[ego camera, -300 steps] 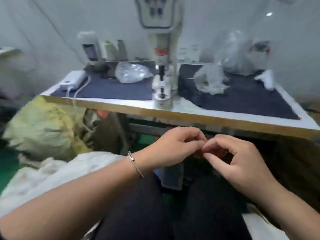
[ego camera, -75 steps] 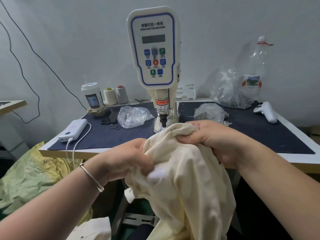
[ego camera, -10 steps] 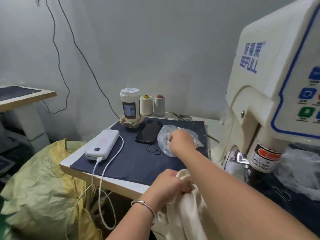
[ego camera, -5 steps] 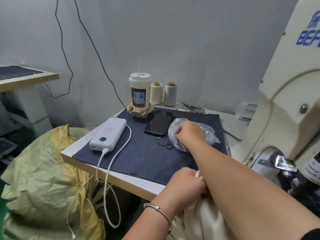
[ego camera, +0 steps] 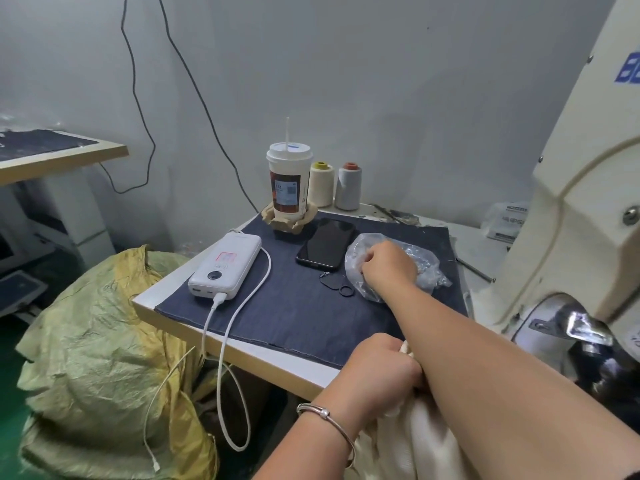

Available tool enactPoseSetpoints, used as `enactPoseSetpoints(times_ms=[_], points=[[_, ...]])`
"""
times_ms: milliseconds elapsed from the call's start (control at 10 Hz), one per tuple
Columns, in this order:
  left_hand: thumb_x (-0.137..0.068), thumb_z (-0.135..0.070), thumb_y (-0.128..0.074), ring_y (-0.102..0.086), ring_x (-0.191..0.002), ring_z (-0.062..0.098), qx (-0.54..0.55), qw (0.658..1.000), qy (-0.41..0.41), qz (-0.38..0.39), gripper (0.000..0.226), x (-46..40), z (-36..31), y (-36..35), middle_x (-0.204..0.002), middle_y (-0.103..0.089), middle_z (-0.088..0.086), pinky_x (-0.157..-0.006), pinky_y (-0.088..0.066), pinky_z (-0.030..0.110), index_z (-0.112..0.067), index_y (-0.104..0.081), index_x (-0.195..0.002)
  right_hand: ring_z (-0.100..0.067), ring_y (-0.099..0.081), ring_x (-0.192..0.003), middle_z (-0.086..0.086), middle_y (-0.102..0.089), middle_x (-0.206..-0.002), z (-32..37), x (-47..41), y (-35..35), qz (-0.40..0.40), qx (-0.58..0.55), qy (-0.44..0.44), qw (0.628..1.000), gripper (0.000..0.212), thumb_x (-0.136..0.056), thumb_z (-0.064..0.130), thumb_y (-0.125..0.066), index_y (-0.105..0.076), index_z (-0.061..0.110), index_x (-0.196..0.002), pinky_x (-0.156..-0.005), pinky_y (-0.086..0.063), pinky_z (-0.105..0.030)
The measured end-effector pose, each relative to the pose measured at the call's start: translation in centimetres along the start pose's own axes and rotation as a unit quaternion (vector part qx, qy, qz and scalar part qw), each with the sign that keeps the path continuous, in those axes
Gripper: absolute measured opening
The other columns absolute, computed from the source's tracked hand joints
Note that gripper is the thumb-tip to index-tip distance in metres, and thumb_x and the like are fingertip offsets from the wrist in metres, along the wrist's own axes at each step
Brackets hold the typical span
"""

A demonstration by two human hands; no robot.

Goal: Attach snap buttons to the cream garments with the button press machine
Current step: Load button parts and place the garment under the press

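My left hand (ego camera: 382, 368) grips a bunched edge of the cream garment (ego camera: 415, 441) just below the table's front edge. My right hand (ego camera: 389, 266) reaches across to the clear plastic bag (ego camera: 424, 268) of snap buttons on the dark mat, its fingers curled down into the bag's opening; the fingertips are hidden, so I cannot tell what they hold. The cream button press machine (ego camera: 588, 216) fills the right side, with its metal press foot (ego camera: 575, 327) low down.
A white power bank (ego camera: 227, 263) with its cable, a black phone (ego camera: 327, 244), a drink cup (ego camera: 289, 183), two thread cones (ego camera: 336, 185) and small black rings (ego camera: 341, 287) lie on the dark mat (ego camera: 294, 313). A yellow-green sack (ego camera: 100, 348) sits left of the table.
The view has shifted closer and a little left. My right hand stays at the plastic bag, fingers working in its opening. My left hand keeps its hold on the garment.
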State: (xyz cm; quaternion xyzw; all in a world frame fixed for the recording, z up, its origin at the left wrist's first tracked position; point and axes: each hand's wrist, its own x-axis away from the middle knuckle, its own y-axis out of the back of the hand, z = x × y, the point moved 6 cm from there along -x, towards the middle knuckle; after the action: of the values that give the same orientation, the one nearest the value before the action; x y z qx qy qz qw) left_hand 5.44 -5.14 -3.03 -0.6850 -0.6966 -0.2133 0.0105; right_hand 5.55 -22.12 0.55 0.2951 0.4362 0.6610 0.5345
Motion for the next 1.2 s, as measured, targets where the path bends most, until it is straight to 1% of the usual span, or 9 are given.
enactPoseSetpoints(times_ms=[200,400,500,600,700,800,900,1000,1200], points=[[-0.068,-0.014,-0.071,-0.053,-0.073,0.018,0.017,1.0,0.0,-0.012,0.023,-0.2,0.5,0.1,-0.075,-0.06,0.001,-0.068,-0.04,0.029,0.0,-0.067,-0.086,-0.032,-0.062,-0.088,-0.01,-0.067,-0.091,-0.7,2.0,2.9,-0.049,-0.047,-0.096,0.993,0.019,-0.094,0.014,-0.047,-0.065,0.011,-0.092,-0.072,-0.043,-0.032],[-0.057,-0.02,-0.063,-0.054,-0.064,0.016,0.011,1.0,0.011,-0.021,0.002,1.7,-0.9,0.2,-0.063,-0.059,-0.003,-0.065,-0.039,0.029,-0.02,-0.062,-0.059,-0.023,-0.048,-0.067,-0.003,-0.055,-0.066,-0.6,9.8,6.5,-0.109,-0.25,-0.037,0.961,0.026,-0.09,0.012,-0.051,-0.053,0.012,-0.064,-0.068,-0.044,-0.036],[-0.068,-0.014,-0.061,-0.044,-0.045,0.005,-0.001,1.0,0.003,-0.029,0.026,3.0,-1.7,-0.2,-0.046,-0.049,-0.013,-0.05,-0.033,0.022,-0.021,-0.054,-0.045,-0.017,-0.056,-0.071,0.005,-0.06,-0.068,-1.1,15.8,7.9,-0.1,-0.307,0.02,0.946,0.019,-0.091,0.016,-0.059,-0.062,0.014,-0.072,-0.071,-0.046,-0.032],[-0.077,-0.006,-0.06,-0.047,-0.044,0.005,-0.023,0.999,-0.007,-0.048,0.015,4.4,-2.1,-0.5,-0.049,-0.054,-0.011,-0.04,-0.034,0.015,-0.011,-0.06,-0.063,-0.006,-0.057,-0.069,0.009,-0.061,-0.068,-3.0,22.7,9.4,-0.09,-0.328,0.082,0.937,0.017,-0.088,0.013,-0.064,-0.063,0.02,-0.072,-0.067,-0.045,-0.023],[-0.073,-0.006,-0.067,-0.068,-0.08,0.02,0.01,0.999,-0.022,-0.038,0.024,5.4,-2.1,-0.9,-0.091,-0.077,0.01,-0.078,-0.053,0.031,-0.009,-0.077,-0.095,-0.006,-0.057,-0.072,0.012,-0.06,-0.073,-7.6,28.1,11.3,-0.121,-0.291,0.126,0.941,0.018,-0.086,0.013,-0.067,-0.062,0.023,-0.072,-0.063,-0.043,-0.017],[-0.085,0.002,-0.063,-0.072,-0.098,0.033,-0.011,0.998,-0.014,-0.057,0.027,5.6,-2.2,-1.0,-0.101,-0.077,0.014,-0.096,-0.052,0.046,-0.013,-0.078,-0.102,-0.006,-0.057,-0.074,0.015,-0.058,-0.074,-15.1,29.1,14.5,-0.214,-0.175,0.082,0.958,0.015,-0.087,0.013,-0.068,-0.062,0.023,-0.076,-0.064,-0.046,-0.025],[-0.087,0.002,-0.063,-0.07,-0.102,0.035,-0.029,0.998,-0.012,-0.059,0.028,5.2,-2.3,-1.4,-0.1,-0.078,0.01,-0.097,-0.05,0.047,-0.014,-0.078,-0.104,-0.015,-0.057,-0.084,0.012,-0.059,-0.081,-23.4,26.8,17.1,-0.187,-0.145,-0.043,0.971,0.022,-0.091,0.015,-0.063,-0.059,0.025,-0.071,-0.066,-0.04,-0.03],[-0.088,0.001,-0.063,-0.071,-0.099,0.033,-0.041,0.997,-0.009,-0.065,0.027,4.7,-2.2,-1.4,-0.096,-0.079,0.007,-0.093,-0.051,0.043,-0.016,-0.078,-0.104,-0.017,-0.056,-0.094,0.01,-0.06,-0.084,-27.9,24.3,17.6,-0.112,-0.074,-0.081,0.988,0.026,-0.09,0.017,-0.062,-0.062,0.024,-0.066,-0.075,-0.044,-0.034],[-0.085,0.002,-0.065,-0.073,-0.094,0.032,-0.022,0.997,0.009,-0.071,0.026,3.7,-1.5,-1.2,-0.096,-0.079,0.009,-0.084,-0.052,0.042,-0.017,-0.081,-0.096,-0.01,-0.063,-0.08,0.014,-0.07,-0.072,-30.7,21.9,15.9,0.024,-0.152,-0.123,0.98,0.024,-0.082,0.016,-0.069,-0.072,0.023,-0.06,-0.075,-0.053,-0.032]])
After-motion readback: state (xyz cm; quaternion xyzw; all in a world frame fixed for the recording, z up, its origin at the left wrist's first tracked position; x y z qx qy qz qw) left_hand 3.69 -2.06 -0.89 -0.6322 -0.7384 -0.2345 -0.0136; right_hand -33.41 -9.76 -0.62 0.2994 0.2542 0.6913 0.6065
